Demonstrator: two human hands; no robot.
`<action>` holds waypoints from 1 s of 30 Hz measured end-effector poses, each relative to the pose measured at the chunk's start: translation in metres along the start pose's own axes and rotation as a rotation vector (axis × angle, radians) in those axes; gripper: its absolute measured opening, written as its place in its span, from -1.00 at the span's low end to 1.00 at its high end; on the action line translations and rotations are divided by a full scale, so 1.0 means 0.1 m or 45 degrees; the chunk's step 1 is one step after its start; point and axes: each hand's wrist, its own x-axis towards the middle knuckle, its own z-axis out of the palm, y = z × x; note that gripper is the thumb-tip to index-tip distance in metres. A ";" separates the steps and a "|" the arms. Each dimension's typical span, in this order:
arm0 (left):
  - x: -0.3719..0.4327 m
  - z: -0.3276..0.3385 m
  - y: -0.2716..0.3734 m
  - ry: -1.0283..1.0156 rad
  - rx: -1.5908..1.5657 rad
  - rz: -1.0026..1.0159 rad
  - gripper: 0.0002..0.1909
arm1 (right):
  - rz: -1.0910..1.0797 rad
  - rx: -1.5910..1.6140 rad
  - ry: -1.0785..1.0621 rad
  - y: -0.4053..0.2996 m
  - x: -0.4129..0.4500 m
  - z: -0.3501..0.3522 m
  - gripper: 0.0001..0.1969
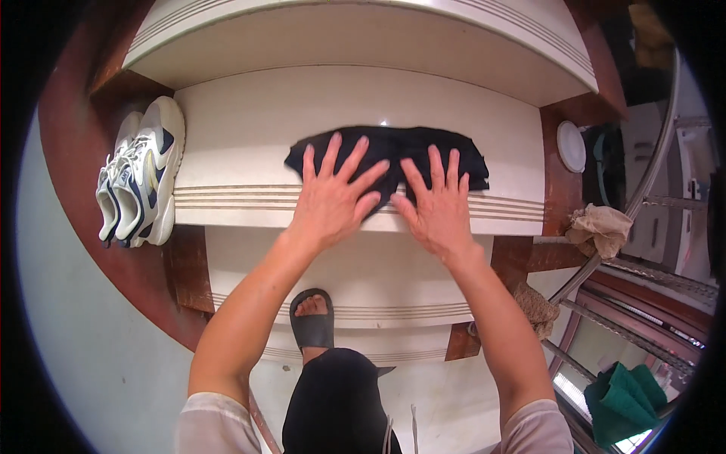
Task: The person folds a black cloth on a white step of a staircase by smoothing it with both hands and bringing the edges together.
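A black cloth (391, 142), perhaps a small garment, lies spread across a cream stair tread (244, 130) with brown grooved lines along its front edge. Fingers apart, my left hand (333, 190) rests on the left part of the cloth. My right hand (437, 198) is spread the same way over the right part, its thumb pointing toward the left hand's thumb. Neither hand grips the fabric. A flap of the cloth hangs toward the tread's front edge between the hands. Parts of it are hidden beneath my palms and fingers.
White and navy sneakers (142, 176) stand at the tread's left end. A white lid or dish (570, 146) sits at the right end. A metal railing (646, 176) runs along the right, with brown rags (600, 230) and a green cloth (624, 403). My sandalled foot (313, 318) stands below.
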 end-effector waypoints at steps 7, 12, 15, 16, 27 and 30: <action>0.88 0.10 -0.25 0.080 -0.032 -0.109 -0.56 | 0.243 0.084 0.198 0.28 0.88 0.08 -0.56; 0.51 0.13 -0.20 0.227 -0.015 -0.065 -0.53 | 0.115 0.109 0.283 -0.02 0.68 0.02 -0.70; 0.23 0.12 -0.22 0.236 -0.065 -0.050 -0.54 | 0.098 0.284 -0.001 -0.11 0.47 -0.15 -0.74; 0.19 0.10 -0.22 0.253 -0.121 -0.033 -0.55 | 0.093 0.282 -0.004 -0.07 0.47 -0.17 -0.74; 0.28 -0.10 -0.62 0.691 -0.521 -0.570 -0.62 | 0.522 2.032 0.998 0.18 1.32 -0.79 -0.76; 0.35 -0.28 -0.80 0.720 -1.241 -0.806 -0.63 | 0.623 1.986 1.093 -0.28 1.66 -0.60 -0.77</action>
